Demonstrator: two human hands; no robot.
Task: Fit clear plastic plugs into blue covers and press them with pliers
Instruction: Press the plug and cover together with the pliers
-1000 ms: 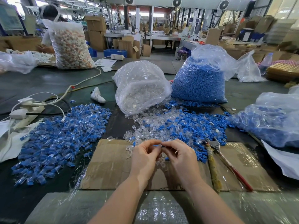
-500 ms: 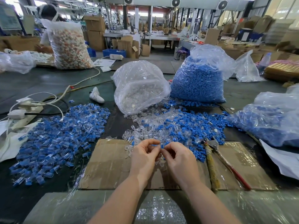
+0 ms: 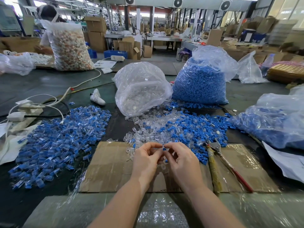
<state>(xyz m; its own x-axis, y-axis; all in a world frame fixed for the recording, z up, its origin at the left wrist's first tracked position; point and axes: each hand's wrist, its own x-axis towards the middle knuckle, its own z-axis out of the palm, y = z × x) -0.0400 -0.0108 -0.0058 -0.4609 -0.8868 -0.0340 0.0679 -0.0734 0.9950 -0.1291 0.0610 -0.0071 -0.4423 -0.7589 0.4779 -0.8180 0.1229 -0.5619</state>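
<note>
My left hand (image 3: 145, 159) and right hand (image 3: 181, 160) meet over the cardboard (image 3: 108, 168) near me. The right fingers pinch a blue cover (image 3: 164, 149); the left fingers curl toward it, pinching something clear, I cannot tell what. Loose plugs (image 3: 148, 129) and covers (image 3: 197, 129) lie just beyond. The pliers (image 3: 218, 155) rest at right.
</note>
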